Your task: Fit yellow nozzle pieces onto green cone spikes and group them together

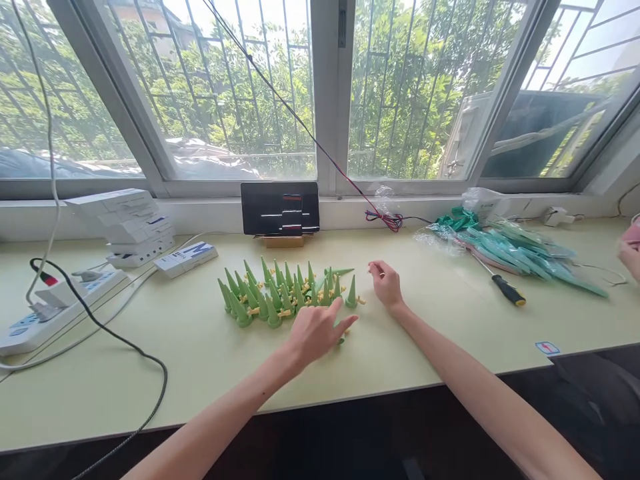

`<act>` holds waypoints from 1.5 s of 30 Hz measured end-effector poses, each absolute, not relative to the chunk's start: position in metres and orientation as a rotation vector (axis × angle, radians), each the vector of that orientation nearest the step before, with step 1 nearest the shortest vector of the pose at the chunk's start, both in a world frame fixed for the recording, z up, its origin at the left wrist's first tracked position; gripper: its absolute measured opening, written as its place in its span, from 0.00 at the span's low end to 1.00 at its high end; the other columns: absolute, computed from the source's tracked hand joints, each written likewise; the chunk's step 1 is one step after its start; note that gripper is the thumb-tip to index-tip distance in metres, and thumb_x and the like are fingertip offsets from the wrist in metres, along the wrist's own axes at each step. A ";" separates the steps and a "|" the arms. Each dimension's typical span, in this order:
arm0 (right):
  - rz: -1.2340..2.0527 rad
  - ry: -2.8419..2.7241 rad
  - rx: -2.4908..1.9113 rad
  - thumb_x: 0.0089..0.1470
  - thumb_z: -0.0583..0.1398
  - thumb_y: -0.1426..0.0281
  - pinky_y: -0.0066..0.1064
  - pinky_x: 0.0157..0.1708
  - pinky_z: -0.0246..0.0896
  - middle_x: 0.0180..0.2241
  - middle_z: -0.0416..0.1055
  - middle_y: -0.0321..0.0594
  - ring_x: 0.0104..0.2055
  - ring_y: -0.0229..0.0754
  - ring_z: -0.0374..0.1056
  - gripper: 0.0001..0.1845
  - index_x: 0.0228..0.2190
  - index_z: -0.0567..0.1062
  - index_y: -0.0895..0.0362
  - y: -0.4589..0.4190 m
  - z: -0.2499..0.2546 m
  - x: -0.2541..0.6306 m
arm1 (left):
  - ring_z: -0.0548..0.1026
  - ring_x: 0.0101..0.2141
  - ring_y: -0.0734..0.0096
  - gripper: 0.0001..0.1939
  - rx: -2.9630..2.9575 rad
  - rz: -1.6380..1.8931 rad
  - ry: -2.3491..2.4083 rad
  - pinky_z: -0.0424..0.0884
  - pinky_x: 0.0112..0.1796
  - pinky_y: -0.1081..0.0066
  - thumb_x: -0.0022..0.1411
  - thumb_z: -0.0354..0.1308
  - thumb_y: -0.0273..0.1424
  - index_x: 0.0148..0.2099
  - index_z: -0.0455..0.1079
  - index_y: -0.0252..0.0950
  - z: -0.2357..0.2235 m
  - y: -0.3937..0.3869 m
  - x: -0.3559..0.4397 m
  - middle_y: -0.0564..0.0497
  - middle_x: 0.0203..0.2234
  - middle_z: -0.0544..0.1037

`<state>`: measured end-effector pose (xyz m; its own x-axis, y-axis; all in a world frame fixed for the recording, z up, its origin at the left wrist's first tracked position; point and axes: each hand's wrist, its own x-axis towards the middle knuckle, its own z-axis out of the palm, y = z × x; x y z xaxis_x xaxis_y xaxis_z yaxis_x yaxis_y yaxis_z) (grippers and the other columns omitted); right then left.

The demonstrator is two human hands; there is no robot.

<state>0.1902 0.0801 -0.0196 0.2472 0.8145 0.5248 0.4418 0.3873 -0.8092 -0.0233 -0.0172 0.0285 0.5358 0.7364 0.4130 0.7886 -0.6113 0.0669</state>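
Observation:
Several green cone-shaped plastic pieces (273,313) with small yellow side tabs stand upright in a cluster on the table. My left hand (316,331) is over the cluster's front right edge, index finger and thumb stretched apart. Under that thumb, a green and yellow piece (342,341) is mostly hidden. A single cone (352,293) stands at the cluster's right end, between my two hands. Another cone (340,271) lies on its side behind it. My right hand (387,285) is just right of these, fingers curled together; what they hold, if anything, cannot be made out.
A dark-screened tablet (281,209) leans by the window. To the right lie a screwdriver (507,290) and teal plastic bags (520,250). White boxes (133,223), a power strip (65,310) and cables are on the left. Another person's hand (631,257) shows at the right edge.

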 end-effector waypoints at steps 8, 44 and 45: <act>0.322 -1.259 -1.261 0.59 0.54 0.54 0.31 0.31 0.61 0.28 0.72 0.40 0.31 0.40 0.66 0.19 0.30 0.70 0.56 0.069 -0.017 0.186 | 0.60 0.14 0.82 0.07 -2.515 -1.257 -0.482 0.53 0.19 0.77 0.67 0.50 0.27 0.37 0.67 0.35 0.033 0.020 -0.022 0.59 0.15 0.68; 0.244 -1.633 -0.908 0.64 0.52 0.64 0.31 0.31 0.70 0.33 0.73 0.39 0.31 0.38 0.70 0.09 0.39 0.69 0.52 -0.010 -0.011 0.146 | 0.70 0.29 0.76 0.15 -2.812 -1.381 -0.902 0.67 0.31 0.75 0.73 0.42 0.34 0.42 0.69 0.35 0.014 0.012 -0.021 0.49 0.33 0.72; 0.263 -1.642 -0.920 0.64 0.52 0.63 0.32 0.31 0.70 0.33 0.73 0.40 0.32 0.38 0.71 0.09 0.39 0.69 0.52 -0.010 -0.011 0.146 | 0.70 0.29 0.76 0.15 -2.807 -1.378 -0.908 0.67 0.31 0.75 0.73 0.42 0.34 0.42 0.69 0.35 0.014 0.012 -0.021 0.49 0.33 0.72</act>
